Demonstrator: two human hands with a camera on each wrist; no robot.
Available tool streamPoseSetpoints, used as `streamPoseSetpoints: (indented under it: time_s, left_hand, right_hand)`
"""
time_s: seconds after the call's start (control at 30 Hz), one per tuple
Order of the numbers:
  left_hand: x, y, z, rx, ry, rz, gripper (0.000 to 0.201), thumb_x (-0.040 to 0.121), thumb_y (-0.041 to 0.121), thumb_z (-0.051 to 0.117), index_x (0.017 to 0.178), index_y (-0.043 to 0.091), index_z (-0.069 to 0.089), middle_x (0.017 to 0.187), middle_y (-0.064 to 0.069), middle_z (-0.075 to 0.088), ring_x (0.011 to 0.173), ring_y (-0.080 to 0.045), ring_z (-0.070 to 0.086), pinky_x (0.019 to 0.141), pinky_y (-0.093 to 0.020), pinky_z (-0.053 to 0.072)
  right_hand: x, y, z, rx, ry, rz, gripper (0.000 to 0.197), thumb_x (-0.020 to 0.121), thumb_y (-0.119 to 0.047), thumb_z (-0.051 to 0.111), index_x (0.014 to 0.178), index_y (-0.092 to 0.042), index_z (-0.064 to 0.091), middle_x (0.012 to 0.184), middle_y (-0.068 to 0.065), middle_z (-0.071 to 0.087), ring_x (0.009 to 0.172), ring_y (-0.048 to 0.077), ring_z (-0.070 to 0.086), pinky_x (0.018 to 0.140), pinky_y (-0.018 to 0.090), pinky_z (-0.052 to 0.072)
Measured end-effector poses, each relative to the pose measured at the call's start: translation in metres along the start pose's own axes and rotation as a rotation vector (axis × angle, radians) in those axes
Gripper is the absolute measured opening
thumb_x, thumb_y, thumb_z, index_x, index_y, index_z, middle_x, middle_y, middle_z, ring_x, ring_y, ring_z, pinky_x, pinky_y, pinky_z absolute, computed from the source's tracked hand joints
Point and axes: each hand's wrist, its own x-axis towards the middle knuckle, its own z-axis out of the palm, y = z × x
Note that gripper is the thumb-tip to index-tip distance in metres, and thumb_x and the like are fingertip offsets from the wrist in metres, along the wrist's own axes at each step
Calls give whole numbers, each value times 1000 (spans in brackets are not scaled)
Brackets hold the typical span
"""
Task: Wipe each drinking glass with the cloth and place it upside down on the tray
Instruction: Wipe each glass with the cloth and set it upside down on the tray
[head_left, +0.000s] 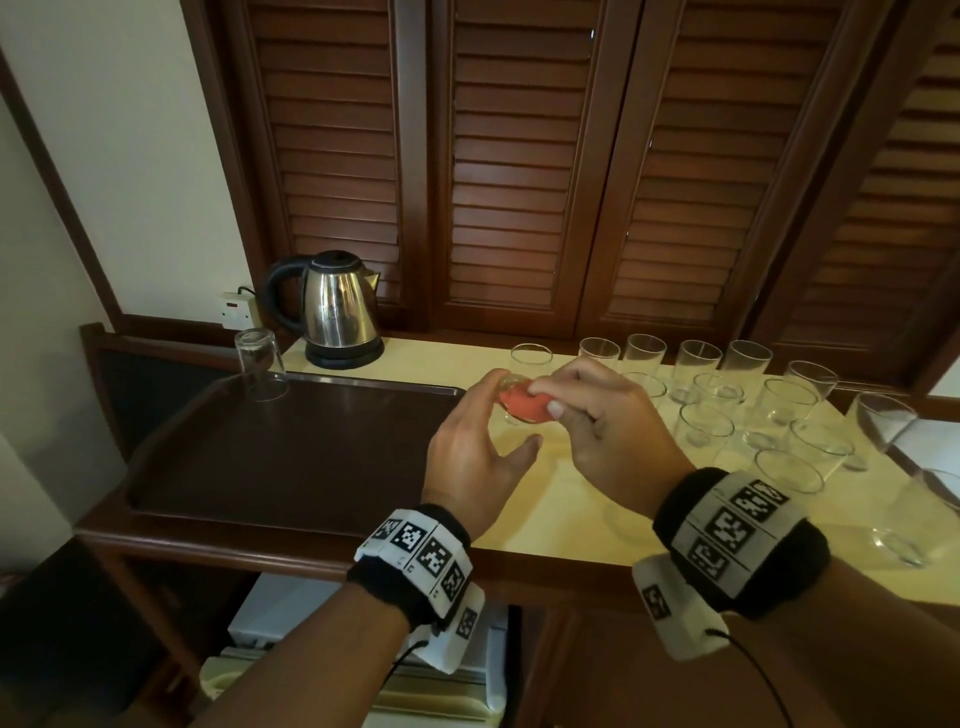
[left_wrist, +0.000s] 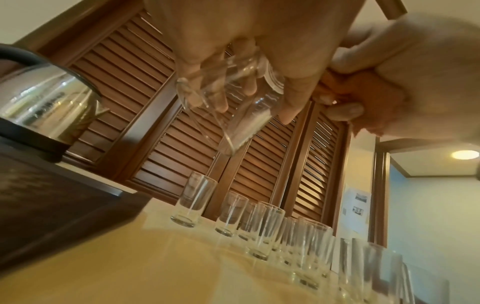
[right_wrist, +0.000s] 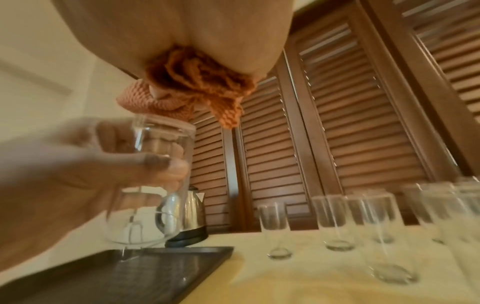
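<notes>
Left hand (head_left: 467, 457) has a drinking glass (left_wrist: 233, 107) wrapped in its fingers and thumb, held in the air just off the right edge of the tray (head_left: 291, 467), above the desk (head_left: 571, 514). Right hand (head_left: 608, 415) is bunched tight round the orange cloth (head_left: 522, 405), pressing it at the mouth of that glass; from the right wrist view the cloth sits right at the rim, and how far it goes inside I can't tell. So this looks like the wiping step, mid-glass. One glass (head_left: 260, 371) stands upside down at the tray's far left corner, near the kettle (head_left: 337, 306), so the job is only just begun: a whole crowd of upright glasses (head_left: 727, 410) waits on the desk to the right. Next, I'd judge, the cloth has to work round the rim and walls, then come clear; the left hand must turn the glass mouth-down and carry it left onto the tray, setting it beside the first without a knock. Careful with that elbow near the waiting glasses, too.
</notes>
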Motion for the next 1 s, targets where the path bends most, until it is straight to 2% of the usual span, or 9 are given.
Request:
streamPoseSetpoints:
  time_s: [0.1, 0.23, 0.33, 0.4, 0.5, 0.63, 0.77, 0.87, 1.0]
  left_hand:
    - [0, 2, 1, -3, -28, 19, 62, 86, 21, 84, 141, 20, 55, 125, 11, 64, 113, -4, 62, 94, -32, 57]
    - [-1, -2, 2, 1, -4, -13, 65, 85, 19, 86, 142, 19, 55, 127, 7, 66, 111, -7, 62, 95, -37, 58]
    - [-4, -3, 1, 17, -24, -4, 65, 85, 21, 85, 143, 19, 54, 127, 8, 65, 112, -8, 63, 95, -38, 58]
    - [-6, 1, 4, 20, -43, 13, 61, 86, 20, 84, 139, 19, 56, 127, 8, 65, 115, -8, 63, 97, -40, 57]
    - [-5, -2, 0, 20, -7, -6, 63, 85, 18, 86, 140, 20, 54, 128, 10, 64, 114, -6, 61, 96, -37, 58]
    - [-5, 0, -2, 34, -40, 10, 65, 85, 19, 85, 142, 19, 54, 128, 8, 64, 113, -8, 63, 96, -38, 57]
    - [-3, -4, -4, 34, -3, -13, 68, 84, 18, 86, 144, 17, 53, 129, 8, 64, 113, -6, 60, 96, -35, 57]
    - [-7, -3, -1, 34, -30, -3, 65, 85, 18, 86, 142, 19, 55, 127, 9, 64, 113, -7, 62, 96, -38, 58]
    - [-4, -5, 1, 30, -15, -30, 66, 86, 19, 85, 144, 18, 53, 131, 6, 65, 117, -13, 63, 98, -42, 57]
  right_hand:
    - [4, 6, -1, -84, 74, 63, 32, 91, 5, 61, 115, -12, 71, 99, 3, 61, 85, 21, 59, 70, 42, 56]
    - [1, -3, 3, 1, 11, 2, 28, 94, 2, 59, 115, -12, 71, 101, 3, 62, 88, 19, 59, 74, 34, 55]
    - [2, 5, -2, -106, 13, 32, 30, 90, 5, 62, 113, -12, 72, 98, 3, 62, 83, 21, 59, 69, 41, 57]
    - [5, 2, 1, -115, 35, 50, 31, 89, 7, 62, 112, -12, 72, 97, 3, 62, 82, 21, 59, 68, 41, 57]
    - [2, -3, 3, -35, -30, -27, 28, 91, 2, 57, 111, -12, 72, 98, 3, 62, 84, 21, 59, 70, 37, 56]
    - [4, 4, 2, -114, 33, 27, 32, 89, 5, 60, 113, -13, 72, 96, 2, 62, 79, 21, 59, 66, 43, 57]
    - [1, -3, 5, 18, -29, -10, 27, 94, -2, 56, 112, -12, 72, 99, 2, 62, 84, 21, 60, 72, 39, 56]
    - [3, 8, 2, -89, 4, 31, 28, 92, 0, 58, 110, -15, 73, 96, 1, 62, 80, 21, 59, 67, 45, 56]
    - [2, -2, 6, -6, -27, -4, 27, 94, -4, 54, 112, -13, 72, 98, 2, 61, 82, 20, 59, 70, 36, 55]
